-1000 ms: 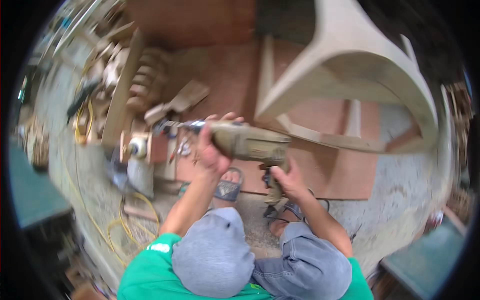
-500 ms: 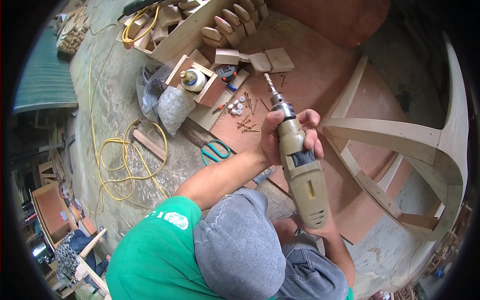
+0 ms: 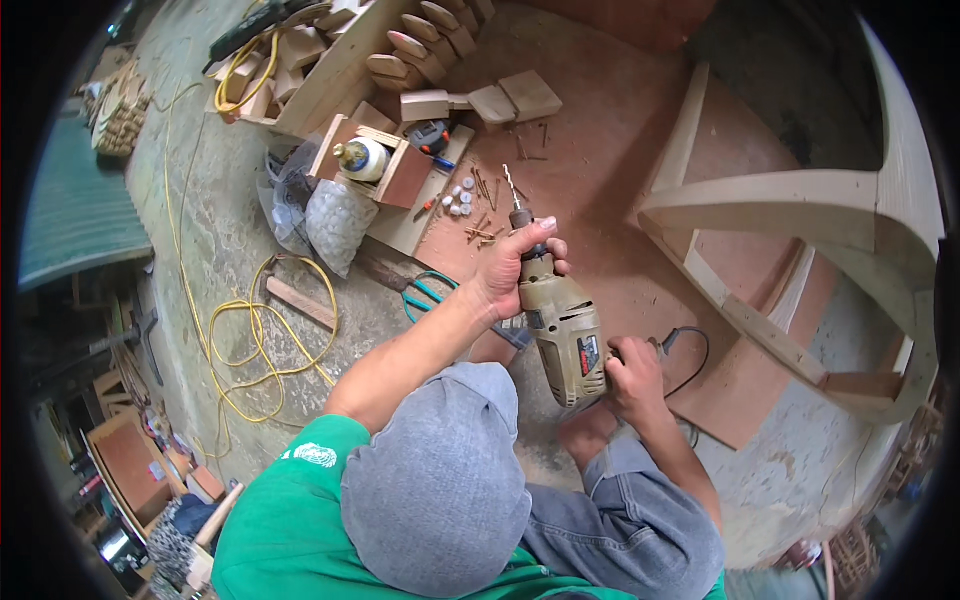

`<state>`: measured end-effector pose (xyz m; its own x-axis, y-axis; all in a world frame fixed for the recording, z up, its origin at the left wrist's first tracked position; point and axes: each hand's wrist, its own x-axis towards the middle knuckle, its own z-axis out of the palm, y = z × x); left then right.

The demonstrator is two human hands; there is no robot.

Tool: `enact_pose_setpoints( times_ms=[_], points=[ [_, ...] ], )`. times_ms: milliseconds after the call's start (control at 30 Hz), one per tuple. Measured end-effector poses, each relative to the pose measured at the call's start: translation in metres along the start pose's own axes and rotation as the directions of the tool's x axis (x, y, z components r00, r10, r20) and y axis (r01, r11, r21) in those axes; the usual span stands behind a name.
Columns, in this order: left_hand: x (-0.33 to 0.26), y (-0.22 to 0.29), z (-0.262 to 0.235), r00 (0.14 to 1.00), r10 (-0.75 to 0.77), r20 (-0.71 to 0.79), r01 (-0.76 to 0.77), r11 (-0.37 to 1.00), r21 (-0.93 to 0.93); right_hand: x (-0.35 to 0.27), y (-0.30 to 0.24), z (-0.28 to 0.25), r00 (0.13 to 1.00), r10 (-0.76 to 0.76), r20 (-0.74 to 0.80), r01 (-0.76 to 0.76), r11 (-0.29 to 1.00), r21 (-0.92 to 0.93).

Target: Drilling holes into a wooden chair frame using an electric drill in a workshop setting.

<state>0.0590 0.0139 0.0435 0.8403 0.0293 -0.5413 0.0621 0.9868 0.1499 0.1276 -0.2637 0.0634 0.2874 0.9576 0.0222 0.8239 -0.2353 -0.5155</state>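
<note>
I hold a beige corded power drill [image 3: 562,325] in front of me, its bit pointing away and slightly left. My left hand [image 3: 515,265] is closed around the front of the drill, just behind the chuck, with the thumb along the top. My right hand [image 3: 637,380] grips the rear handle, partly hidden behind it; a dark cord loops out beside it. Beyond the bit, several brown screws [image 3: 480,235] lie scattered on the reddish board [image 3: 600,200]. Small white caps [image 3: 460,203] sit near them.
A curved wooden frame [image 3: 760,215] rises on the right. To the left are a wooden box holding a glue bottle [image 3: 362,158], a tape measure [image 3: 428,136], a bag of white caps [image 3: 340,222], teal-handled scissors [image 3: 430,290], a hammer [image 3: 298,303] and a yellow cord [image 3: 225,355]. Wood blocks [image 3: 528,95] lie farther off.
The drill has turned so its side faces up and has shifted lower and left. My right hand now shows at the handle, and my left hand still holds the front.
</note>
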Motion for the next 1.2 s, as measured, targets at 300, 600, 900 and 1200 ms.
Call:
enact_pose_setpoints(
  times_ms=[300,600,900,1200],
  points=[
    [0.015,-0.014,-0.005,0.997,-0.068,0.027,0.066,0.995,0.078,-0.021,-0.009,0.023,0.987,0.087,-0.138,-0.101,0.99,-0.101],
    [0.025,-0.017,-0.005,0.993,-0.092,0.079,0.088,0.995,0.05,-0.024,-0.01,0.024,0.982,0.133,-0.133,-0.147,0.983,-0.106],
    [0.021,-0.014,-0.003,0.998,-0.044,0.051,0.037,0.992,0.121,-0.019,-0.004,0.026,0.984,0.073,-0.164,-0.089,0.992,-0.09],
    [0.019,-0.015,-0.008,0.996,-0.067,0.062,0.06,0.992,0.111,-0.014,-0.003,0.019,0.996,0.04,-0.084,-0.044,0.998,-0.048]
  ],
)
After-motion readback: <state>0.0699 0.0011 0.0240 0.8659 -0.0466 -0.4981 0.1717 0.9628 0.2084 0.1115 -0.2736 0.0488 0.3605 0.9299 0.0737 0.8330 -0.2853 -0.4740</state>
